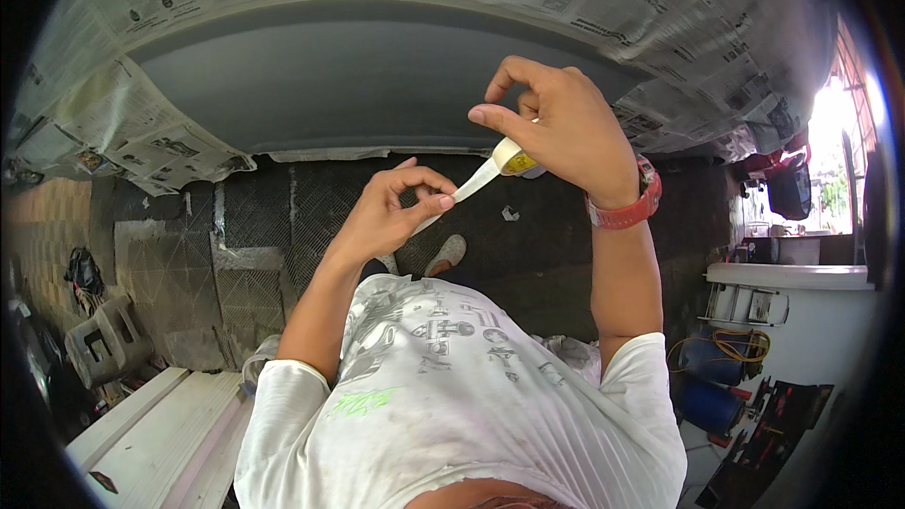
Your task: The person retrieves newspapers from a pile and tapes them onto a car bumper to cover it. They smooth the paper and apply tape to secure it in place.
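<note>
My right hand holds a roll of masking tape, its lower fingers hidden behind the roll, with thumb and forefinger curved above it. A pale strip of tape stretches from the roll down to my left hand, which pinches the strip between thumb and forefinger. The tape's loose end hangs a little below the left fingers. Both hands are in front of a grey panel, apart from it, and newspaper sheets surround that panel at its top and sides. A red watch is on my right wrist.
Dark patterned floor lies below, with a small white scrap on it. At lower left are white boards and a grey plastic piece. Blue containers and a coiled orange cord stand at the right, below a white surface.
</note>
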`<control>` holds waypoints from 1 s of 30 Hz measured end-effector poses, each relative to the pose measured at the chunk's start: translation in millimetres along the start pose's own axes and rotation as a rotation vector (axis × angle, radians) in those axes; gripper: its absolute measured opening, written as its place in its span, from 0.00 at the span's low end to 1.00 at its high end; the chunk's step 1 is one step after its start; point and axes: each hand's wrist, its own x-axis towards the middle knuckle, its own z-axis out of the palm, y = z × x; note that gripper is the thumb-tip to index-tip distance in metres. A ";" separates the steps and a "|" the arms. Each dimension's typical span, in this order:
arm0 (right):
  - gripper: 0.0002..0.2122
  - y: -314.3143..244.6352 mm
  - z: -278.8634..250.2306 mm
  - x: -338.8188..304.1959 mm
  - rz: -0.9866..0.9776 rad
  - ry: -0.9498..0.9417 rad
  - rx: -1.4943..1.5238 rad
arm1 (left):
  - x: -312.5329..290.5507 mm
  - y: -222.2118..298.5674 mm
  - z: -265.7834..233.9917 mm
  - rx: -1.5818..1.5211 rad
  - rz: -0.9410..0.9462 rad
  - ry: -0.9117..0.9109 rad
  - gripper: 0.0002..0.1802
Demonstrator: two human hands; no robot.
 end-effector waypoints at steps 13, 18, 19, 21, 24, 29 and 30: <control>0.14 -2.9 3.8 -0.1 0.012 -0.064 0.084 | 1.7 10.6 5.0 -0.016 -0.036 0.036 0.10; 0.13 -6.8 -3.4 3.6 0.006 -0.044 0.012 | 2.2 3.5 -0.4 -0.013 0.075 -0.004 0.10; 0.13 -8.6 -3.9 3.8 0.002 -0.047 0.014 | 3.1 -2.9 1.5 -0.061 0.082 0.001 0.10; 0.13 -10.1 -4.6 4.0 -0.003 -0.050 0.020 | 4.3 -2.2 3.8 -0.127 0.086 0.014 0.10; 0.13 -12.8 -2.0 4.5 -0.022 -0.038 0.071 | 2.7 2.4 5.3 -0.140 0.091 0.022 0.09; 0.13 -13.5 2.7 1.9 -0.073 -0.079 0.058 | 8.4 4.9 -3.2 -0.089 -0.057 -0.074 0.11; 0.14 -14.1 2.9 1.1 -0.087 -0.084 0.038 | 7.9 8.0 -2.5 -0.091 -0.056 -0.056 0.11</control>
